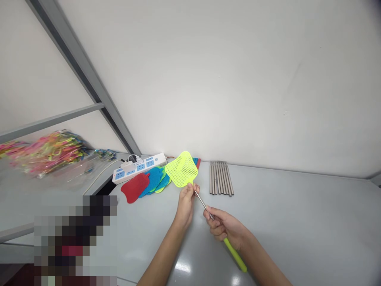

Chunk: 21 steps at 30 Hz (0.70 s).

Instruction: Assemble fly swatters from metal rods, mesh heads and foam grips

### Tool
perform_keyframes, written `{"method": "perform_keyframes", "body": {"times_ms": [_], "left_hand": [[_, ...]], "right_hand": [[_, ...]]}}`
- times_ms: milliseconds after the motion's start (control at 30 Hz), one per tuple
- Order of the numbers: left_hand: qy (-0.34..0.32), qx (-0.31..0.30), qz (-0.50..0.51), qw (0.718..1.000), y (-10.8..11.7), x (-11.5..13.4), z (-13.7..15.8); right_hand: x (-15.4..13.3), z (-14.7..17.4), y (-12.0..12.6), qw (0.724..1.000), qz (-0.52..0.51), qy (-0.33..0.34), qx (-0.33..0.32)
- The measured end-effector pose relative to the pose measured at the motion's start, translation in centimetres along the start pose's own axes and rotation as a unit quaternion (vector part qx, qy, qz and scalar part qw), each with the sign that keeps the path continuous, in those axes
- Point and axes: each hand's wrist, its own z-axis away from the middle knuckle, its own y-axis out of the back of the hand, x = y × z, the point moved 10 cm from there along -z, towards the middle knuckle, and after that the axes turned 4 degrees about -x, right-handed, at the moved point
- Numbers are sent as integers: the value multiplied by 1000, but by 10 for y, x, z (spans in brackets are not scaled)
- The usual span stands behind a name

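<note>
The green handle [235,255] is projecting below your right hand [222,225], which is clamping the metal rod [201,200]. Your left hand [186,200] is pinching the neck of the yellow swatter head [181,170] above the table [282,226]. Beyond, metal tubes [221,178] are lying right; a red swatter head [135,188] is lying left, before a power strip [143,167].

Left fingers [189,190], right fingers [218,230] bent

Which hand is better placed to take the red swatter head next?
Probably the left hand: it is nearer the red swatter head, though it holds the yellow head. The right hand grips the metal shaft, farther off.
</note>
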Motion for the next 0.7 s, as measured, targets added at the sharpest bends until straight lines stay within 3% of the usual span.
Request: {"method": "perform_keyframes", "body": {"times_ms": [700], "left_hand": [[-3,13,3,1000,5,2,-2]], "right_hand": [[-2,16,20,996,85,-19,25]]}}
